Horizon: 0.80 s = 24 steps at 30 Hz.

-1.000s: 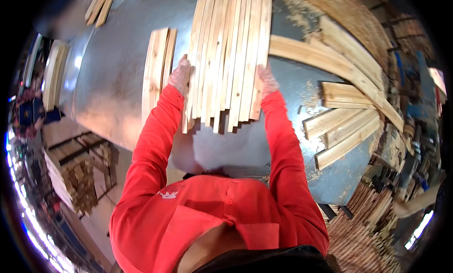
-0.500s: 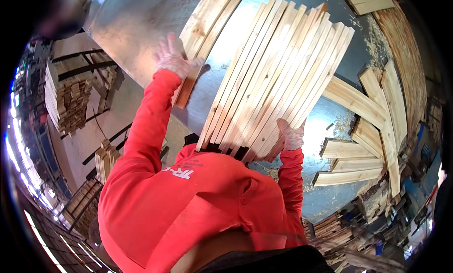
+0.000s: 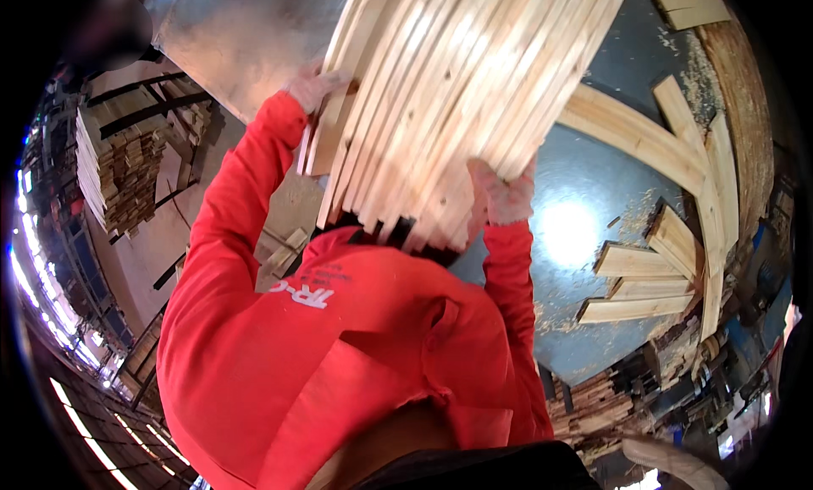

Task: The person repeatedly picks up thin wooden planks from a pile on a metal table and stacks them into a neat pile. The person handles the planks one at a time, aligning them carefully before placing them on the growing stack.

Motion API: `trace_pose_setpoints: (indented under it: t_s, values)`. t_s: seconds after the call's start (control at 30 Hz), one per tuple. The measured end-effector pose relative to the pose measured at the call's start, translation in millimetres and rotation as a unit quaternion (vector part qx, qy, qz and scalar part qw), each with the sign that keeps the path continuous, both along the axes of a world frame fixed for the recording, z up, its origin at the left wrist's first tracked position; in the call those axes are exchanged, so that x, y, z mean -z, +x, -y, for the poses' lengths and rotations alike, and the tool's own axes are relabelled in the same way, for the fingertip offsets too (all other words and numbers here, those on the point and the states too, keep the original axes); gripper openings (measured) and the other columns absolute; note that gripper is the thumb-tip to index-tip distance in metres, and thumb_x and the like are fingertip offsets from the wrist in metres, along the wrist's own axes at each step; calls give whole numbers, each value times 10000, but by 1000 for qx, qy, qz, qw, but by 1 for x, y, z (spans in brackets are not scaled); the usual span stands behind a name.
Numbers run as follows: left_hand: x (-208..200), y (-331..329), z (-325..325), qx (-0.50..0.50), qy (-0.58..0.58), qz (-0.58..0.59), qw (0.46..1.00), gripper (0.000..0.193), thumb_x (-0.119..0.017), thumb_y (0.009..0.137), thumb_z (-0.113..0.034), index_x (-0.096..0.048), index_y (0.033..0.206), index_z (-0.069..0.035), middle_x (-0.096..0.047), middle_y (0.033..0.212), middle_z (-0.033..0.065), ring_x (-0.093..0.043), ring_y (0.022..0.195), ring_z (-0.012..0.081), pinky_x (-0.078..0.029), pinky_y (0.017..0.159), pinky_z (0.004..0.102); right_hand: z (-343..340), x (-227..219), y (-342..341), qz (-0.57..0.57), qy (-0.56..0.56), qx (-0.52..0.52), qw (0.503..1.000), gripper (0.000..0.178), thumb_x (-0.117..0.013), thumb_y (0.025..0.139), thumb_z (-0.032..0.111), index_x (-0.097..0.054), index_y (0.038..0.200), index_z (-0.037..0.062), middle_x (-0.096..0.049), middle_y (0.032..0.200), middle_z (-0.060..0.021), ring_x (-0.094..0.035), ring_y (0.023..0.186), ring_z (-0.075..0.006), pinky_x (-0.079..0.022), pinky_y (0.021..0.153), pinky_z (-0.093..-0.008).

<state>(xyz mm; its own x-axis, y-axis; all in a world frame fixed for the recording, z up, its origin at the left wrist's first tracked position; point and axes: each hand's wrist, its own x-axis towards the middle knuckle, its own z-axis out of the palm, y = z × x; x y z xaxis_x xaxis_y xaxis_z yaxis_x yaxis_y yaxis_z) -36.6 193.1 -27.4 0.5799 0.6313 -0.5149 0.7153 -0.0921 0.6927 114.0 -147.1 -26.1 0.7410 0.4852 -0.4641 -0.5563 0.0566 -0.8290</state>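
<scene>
A row of long, pale wooden boards (image 3: 457, 109) stands on edge, packed side by side on the metal table, with near ends close to my body. My left hand (image 3: 315, 85) grips the outer side of the leftmost boards (image 3: 326, 121), which lie against the row. On the opposite side, my right hand (image 3: 506, 191) is closed on the row's near right corner, its thumb on top; its other fingers are partly hidden. Both hands seem to wear thin, see-through gloves. The boards' far ends run out of view at the top.
The metal table (image 3: 576, 181) carries loose boards (image 3: 635, 130) and short offcuts (image 3: 639, 310) at the right, among sawdust. A rough-edged slab (image 3: 741, 117) lines its far right side. Stacked lumber (image 3: 118, 168) stands on the floor at the left.
The separate boards at the left now touch the row, and my left hand has gone from spread fingers to gripping them. The row and my right hand have shifted left and away from me.
</scene>
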Motion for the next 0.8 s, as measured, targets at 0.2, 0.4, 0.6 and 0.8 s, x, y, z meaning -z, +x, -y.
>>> trace_pose_setpoints:
  t_s: [0.2,0.4,0.6,0.8]
  values:
    - [34,-13,-146,50,-16,122,991,399,-703,856,-265,-679,1179,-32,-729,951,89,-656,849,176,-525,815,331,-154,-10,-36,7,-10,20,1000,978,-812,727,-78,-256,1514,91,-569,1319,-106,-580,1184,-231,-543,951,-379]
    - [-18,-21,-310,121,141,-77,980,505,-656,817,-365,-641,1235,-82,-718,996,164,-676,895,300,-520,850,388,-300,-1,-93,174,-340,-179,907,954,-804,816,415,-263,1521,66,-609,1299,-177,-635,1134,-320,-515,975,-417]
    - [-10,-73,-383,177,32,-114,977,476,-616,854,-354,-646,1244,-83,-710,947,112,-654,882,185,-506,796,327,-335,-60,-23,246,-525,-322,748,833,-611,907,574,-350,1521,74,-605,1307,-243,-587,1214,-397,-461,1037,-493]
    - [-2,-266,-418,71,-236,102,964,543,-570,832,-366,-648,1189,35,-668,914,31,-607,782,133,-495,717,272,-427,-53,178,593,-444,-136,658,750,-555,931,571,-447,1471,61,-500,1461,-199,-502,1317,-382,-398,1092,-457]
